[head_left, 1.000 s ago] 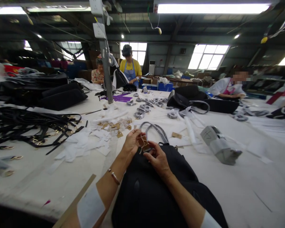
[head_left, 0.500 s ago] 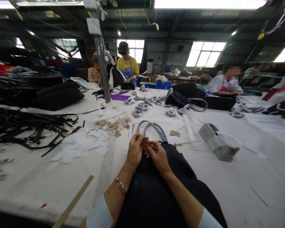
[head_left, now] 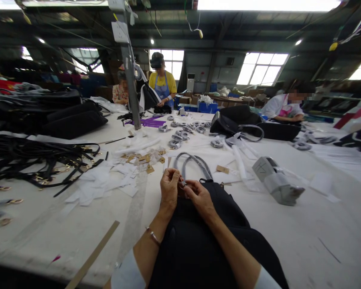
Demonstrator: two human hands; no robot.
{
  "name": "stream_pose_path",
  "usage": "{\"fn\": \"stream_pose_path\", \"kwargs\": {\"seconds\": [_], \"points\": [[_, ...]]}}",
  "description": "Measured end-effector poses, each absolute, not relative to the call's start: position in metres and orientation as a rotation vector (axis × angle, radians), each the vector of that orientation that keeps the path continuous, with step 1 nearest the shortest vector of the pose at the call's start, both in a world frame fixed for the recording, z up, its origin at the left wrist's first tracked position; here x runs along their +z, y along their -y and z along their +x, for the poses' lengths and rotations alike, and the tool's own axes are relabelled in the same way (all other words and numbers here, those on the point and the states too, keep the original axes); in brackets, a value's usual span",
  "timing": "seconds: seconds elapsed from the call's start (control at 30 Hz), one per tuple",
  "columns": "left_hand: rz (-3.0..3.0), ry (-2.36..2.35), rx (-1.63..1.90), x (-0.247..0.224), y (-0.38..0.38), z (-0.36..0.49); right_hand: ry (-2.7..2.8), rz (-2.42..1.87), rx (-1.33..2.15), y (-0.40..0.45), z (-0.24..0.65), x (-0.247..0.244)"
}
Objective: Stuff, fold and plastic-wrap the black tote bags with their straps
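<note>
1. The brown tag (head_left: 181,194), partly hidden, sits between my hands, over the far end of the black bag (head_left: 198,249).
2. My left hand (head_left: 169,190) is closed in a pinch on its thin string (head_left: 183,183).
3. My right hand (head_left: 200,197) pinches the string too, fingers curled.
4. Grey-wrapped handles (head_left: 205,171) rise just beyond.
5. Far left lie loose tags (head_left: 144,158); right, a tape dispenser (head_left: 276,180).

A ceiling light (head_left: 267,5) glares above you; far windows (head_left: 262,69) blow out against a dim roof (head_left: 174,24). Your pale table (head_left: 303,237) is softly lit, stretched near the edges; the black bag (head_left: 195,249) loses detail.
</note>
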State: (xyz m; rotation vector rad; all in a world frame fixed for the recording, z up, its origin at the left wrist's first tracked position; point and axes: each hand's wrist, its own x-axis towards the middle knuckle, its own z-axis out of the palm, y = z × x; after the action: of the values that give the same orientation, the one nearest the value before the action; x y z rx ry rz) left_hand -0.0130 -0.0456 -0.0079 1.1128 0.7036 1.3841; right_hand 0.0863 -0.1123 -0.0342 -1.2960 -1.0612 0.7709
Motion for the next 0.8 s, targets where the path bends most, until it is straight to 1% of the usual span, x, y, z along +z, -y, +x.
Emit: {"fn": "stream_pose_path", "kwargs": {"seconds": [0.1, 0.2, 0.37, 0.43, 0.57, 0.8], "points": [[1.064, -0.678, 1.38, -0.008, 0.044, -0.012, 1.155, -1.375, 0.699, 0.113, 0.085, -0.036], [1.034, -0.651, 1.336, -0.009, 0.043, -0.012, 1.121, -1.39, 0.676, 0.113, 0.085, -0.036], [1.218, -0.618, 1.063, -0.016, 0.036, -0.017, 1.001, -1.327, 0.754, 0.116, 0.087, -0.027], [1.29, -0.615, 1.011, -0.018, 0.034, -0.019, 0.959, -1.338, 0.75, 0.117, 0.087, -0.023], [1.266, -0.673, 1.037, -0.02, 0.031, -0.021, 0.881, -1.287, 0.79, 0.117, 0.09, -0.023], [1.302, -0.758, 1.091, -0.025, 0.018, -0.028, 0.57, -0.985, 0.941, 0.115, 0.098, -0.021]]}}
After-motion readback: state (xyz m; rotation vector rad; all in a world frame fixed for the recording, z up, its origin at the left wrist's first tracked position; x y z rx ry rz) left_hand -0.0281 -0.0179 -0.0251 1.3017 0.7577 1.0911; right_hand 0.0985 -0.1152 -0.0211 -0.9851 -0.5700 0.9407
